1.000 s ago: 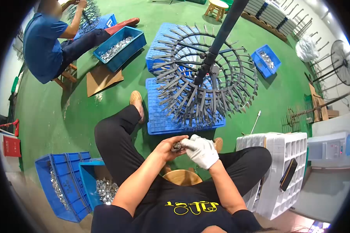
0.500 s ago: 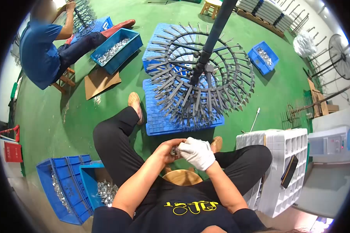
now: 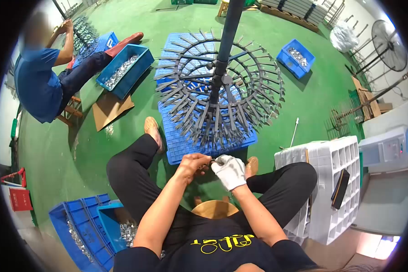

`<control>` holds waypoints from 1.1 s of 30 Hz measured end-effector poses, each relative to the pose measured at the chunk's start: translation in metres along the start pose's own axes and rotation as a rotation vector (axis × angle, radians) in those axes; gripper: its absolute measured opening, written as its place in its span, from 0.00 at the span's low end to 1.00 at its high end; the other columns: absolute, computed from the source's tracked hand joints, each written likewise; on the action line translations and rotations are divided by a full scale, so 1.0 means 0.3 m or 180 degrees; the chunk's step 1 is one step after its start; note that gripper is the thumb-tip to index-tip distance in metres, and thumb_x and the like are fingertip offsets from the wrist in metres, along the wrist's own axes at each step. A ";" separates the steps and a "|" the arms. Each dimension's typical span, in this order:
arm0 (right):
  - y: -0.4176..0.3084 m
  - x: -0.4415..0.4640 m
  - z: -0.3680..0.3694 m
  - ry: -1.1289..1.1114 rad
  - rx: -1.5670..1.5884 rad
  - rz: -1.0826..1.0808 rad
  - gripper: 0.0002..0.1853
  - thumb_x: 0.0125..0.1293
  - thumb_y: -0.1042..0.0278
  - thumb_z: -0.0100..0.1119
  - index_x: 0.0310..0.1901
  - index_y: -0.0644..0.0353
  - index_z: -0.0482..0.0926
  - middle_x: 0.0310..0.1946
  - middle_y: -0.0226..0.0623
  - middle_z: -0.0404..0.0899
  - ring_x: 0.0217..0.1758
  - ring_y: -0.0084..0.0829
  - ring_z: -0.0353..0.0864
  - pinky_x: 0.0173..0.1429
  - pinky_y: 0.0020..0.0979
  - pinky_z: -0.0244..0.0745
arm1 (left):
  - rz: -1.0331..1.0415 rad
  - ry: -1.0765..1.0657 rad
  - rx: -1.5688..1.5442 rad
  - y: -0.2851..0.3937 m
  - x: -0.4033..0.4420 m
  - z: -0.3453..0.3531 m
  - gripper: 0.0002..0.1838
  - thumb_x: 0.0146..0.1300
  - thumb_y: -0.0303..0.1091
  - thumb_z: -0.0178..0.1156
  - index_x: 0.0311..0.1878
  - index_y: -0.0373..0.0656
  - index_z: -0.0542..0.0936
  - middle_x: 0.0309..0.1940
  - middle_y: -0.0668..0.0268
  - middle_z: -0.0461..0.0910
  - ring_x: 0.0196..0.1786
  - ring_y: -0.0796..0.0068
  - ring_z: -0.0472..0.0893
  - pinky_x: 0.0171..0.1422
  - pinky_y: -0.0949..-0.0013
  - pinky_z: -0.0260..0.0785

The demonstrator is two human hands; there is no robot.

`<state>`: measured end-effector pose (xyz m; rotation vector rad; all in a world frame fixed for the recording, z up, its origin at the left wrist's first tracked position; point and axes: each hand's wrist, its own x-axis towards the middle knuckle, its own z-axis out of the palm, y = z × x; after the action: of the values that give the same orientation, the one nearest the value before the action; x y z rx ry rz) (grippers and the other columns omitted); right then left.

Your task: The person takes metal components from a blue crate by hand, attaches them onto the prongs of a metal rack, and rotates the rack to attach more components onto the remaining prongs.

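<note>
My bare left hand (image 3: 194, 167) is closed, its thumb and fingers pinched at a small metal piece (image 3: 212, 161) between my hands. My right hand (image 3: 230, 173), in a white glove, is closed close beside it; what its fingers hold is hidden. Just beyond both hands stands a round dark metal rack (image 3: 217, 104) with many outward-pointing prongs on a thick central pole (image 3: 229, 36). Its lower prongs hang close to my fingertips over a blue plastic pallet (image 3: 174, 140).
Blue bins of small metal parts stand at my left (image 3: 108, 213), ahead left (image 3: 138, 68) and ahead right (image 3: 299, 47). A white gridded crate (image 3: 319, 156) is at my right knee. A co-worker (image 3: 38, 81) sits ahead left. A wooden stool (image 3: 213, 208) is under me.
My hands have moved forward, away from my body and nearer the rack's lower prongs. They have drawn slightly apart. The view has shifted a little.
</note>
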<state>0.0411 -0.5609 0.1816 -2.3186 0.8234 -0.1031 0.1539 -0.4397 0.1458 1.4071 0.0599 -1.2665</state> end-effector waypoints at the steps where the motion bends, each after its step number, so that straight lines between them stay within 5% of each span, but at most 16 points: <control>1: 0.006 0.009 0.006 0.0043 -0.0033 0.0097 0.15 0.53 0.53 0.62 0.30 0.57 0.85 0.27 0.45 0.83 0.32 0.43 0.84 0.41 0.39 0.77 | -0.0074 -0.0008 0.0037 0.013 0.010 0.001 0.12 0.59 0.41 0.67 0.39 0.43 0.83 0.32 0.71 0.82 0.31 0.81 0.77 0.31 0.75 0.69; 6: 0.022 0.040 0.030 0.0379 -0.0174 0.0236 0.15 0.53 0.52 0.61 0.28 0.55 0.85 0.26 0.44 0.83 0.32 0.44 0.84 0.42 0.40 0.77 | 0.0001 0.0052 -0.0542 0.030 0.098 -0.004 0.11 0.60 0.41 0.67 0.39 0.47 0.80 0.32 0.72 0.81 0.36 0.74 0.82 0.40 0.66 0.76; 10: 0.008 0.049 0.042 0.0471 -0.0319 0.0196 0.14 0.54 0.53 0.57 0.27 0.54 0.84 0.27 0.43 0.83 0.33 0.44 0.83 0.42 0.41 0.76 | 0.0019 0.0125 -0.0668 0.040 0.137 0.019 0.12 0.57 0.41 0.69 0.39 0.46 0.79 0.34 0.72 0.81 0.34 0.77 0.81 0.43 0.69 0.75; 26: 0.000 0.064 0.044 0.0835 -0.0344 -0.0339 0.10 0.54 0.56 0.62 0.26 0.53 0.82 0.27 0.38 0.82 0.31 0.41 0.82 0.39 0.41 0.76 | 0.0387 0.0090 -0.0958 0.033 0.192 0.024 0.10 0.53 0.30 0.71 0.32 0.45 0.77 0.34 0.68 0.82 0.38 0.74 0.82 0.45 0.65 0.78; 33: -0.008 0.071 0.046 0.0800 -0.0571 -0.0383 0.10 0.54 0.57 0.61 0.24 0.53 0.80 0.26 0.36 0.81 0.31 0.41 0.82 0.38 0.41 0.76 | 0.0284 0.0039 -0.0876 0.026 0.207 0.012 0.20 0.51 0.30 0.72 0.44 0.41 0.73 0.38 0.68 0.82 0.43 0.73 0.81 0.50 0.60 0.76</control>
<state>0.0631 -0.5642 0.1694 -2.5597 0.8435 -0.3950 0.1823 -0.4822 0.1096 1.1677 0.1717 -1.1293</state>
